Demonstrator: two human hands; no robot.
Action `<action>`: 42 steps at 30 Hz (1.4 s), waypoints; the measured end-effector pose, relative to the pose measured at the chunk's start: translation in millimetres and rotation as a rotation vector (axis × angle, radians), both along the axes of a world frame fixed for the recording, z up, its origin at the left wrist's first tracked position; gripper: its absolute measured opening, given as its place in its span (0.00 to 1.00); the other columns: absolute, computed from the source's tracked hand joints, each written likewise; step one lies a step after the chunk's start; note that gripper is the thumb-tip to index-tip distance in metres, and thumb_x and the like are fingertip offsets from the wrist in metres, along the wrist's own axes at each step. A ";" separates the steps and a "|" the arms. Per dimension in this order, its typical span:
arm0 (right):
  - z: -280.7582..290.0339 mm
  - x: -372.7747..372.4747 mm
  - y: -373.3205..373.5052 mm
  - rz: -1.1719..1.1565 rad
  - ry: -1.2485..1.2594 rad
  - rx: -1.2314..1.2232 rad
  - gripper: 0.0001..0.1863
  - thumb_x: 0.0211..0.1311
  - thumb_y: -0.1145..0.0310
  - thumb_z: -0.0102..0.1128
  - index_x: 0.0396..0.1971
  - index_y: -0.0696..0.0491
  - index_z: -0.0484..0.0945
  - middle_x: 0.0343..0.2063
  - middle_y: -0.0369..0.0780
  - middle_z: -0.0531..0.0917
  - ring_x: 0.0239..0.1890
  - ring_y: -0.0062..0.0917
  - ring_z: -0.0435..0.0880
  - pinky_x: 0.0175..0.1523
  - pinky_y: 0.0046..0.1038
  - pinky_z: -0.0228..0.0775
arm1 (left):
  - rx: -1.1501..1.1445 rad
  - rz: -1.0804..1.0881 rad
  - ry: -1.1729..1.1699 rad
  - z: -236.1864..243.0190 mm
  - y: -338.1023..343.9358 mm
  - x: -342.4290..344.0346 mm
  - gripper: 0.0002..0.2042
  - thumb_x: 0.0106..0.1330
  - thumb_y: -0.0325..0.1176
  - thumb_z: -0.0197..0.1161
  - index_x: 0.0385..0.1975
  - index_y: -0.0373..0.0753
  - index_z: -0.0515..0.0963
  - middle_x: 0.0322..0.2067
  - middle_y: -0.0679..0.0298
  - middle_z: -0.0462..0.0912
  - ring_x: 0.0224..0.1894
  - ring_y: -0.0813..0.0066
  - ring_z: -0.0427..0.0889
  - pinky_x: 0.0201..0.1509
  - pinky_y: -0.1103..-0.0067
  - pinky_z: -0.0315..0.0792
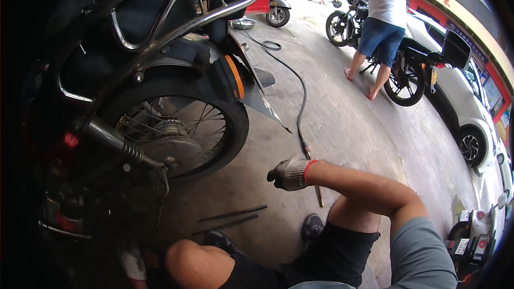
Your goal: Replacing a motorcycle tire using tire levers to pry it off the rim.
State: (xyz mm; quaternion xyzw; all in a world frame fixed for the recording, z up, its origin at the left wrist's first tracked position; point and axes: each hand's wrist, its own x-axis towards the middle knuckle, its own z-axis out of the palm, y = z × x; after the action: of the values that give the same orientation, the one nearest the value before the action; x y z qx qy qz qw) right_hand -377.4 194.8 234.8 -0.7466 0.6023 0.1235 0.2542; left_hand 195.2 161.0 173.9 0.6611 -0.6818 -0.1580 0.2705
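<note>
My right hand (290, 174), in a grey-white knit glove with dark fingertips and a red cuff, hovers above the floor with its fingers curled in. Whether anything sits inside them is hidden. Behind that wrist a brass-tipped wand (320, 195) lies at the end of a dark hose (303, 101). My left hand (131, 259), also gloved, is low at the left, in shadow beside the motorcycle; its fingers do not show clearly. The motorcycle's spoked wheel (240, 131) stands in front of me, under a black fender with an orange reflector (234, 76).
Two thin dark rods (235, 212) lie on the floor by my shoes. A metal basin (243, 23) and a grey scooter (279, 2) stand farther back. At the right, a person (381, 32) stands by another motorcycle (407, 77), near a white car (466, 96).
</note>
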 end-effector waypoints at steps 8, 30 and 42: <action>11.6 113.7 -17.1 0.074 -0.327 -0.366 0.23 0.58 0.59 0.56 0.54 0.50 0.73 0.49 0.45 0.78 0.51 0.39 0.77 0.54 0.37 0.70 | -0.065 -0.718 0.060 120.6 -49.3 -178.2 0.10 0.60 0.33 0.59 0.35 0.34 0.79 0.32 0.56 0.83 0.34 0.58 0.82 0.41 0.70 0.74; -332.4 33.5 37.5 -1.407 -0.115 0.159 0.18 0.56 0.65 0.47 0.45 0.54 0.76 0.44 0.51 0.81 0.49 0.43 0.80 0.51 0.40 0.73 | 0.155 -1.148 -0.271 93.5 -123.5 -323.0 0.13 0.62 0.34 0.58 0.45 0.38 0.76 0.40 0.55 0.81 0.42 0.55 0.81 0.46 0.69 0.74; -316.8 37.4 53.2 -1.618 -0.243 0.174 0.18 0.55 0.69 0.50 0.46 0.56 0.74 0.48 0.52 0.79 0.50 0.45 0.79 0.54 0.39 0.71 | 0.249 -1.376 -0.350 80.1 -149.5 -402.0 0.16 0.66 0.41 0.55 0.49 0.39 0.75 0.47 0.54 0.78 0.51 0.55 0.76 0.56 0.68 0.69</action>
State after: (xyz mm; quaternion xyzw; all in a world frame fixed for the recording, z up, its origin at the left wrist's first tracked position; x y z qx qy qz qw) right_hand -340.0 248.0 -82.0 -0.0673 0.9108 -0.1334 0.3848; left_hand -206.8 11.5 254.0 0.1233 -0.9540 -0.2610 -0.0810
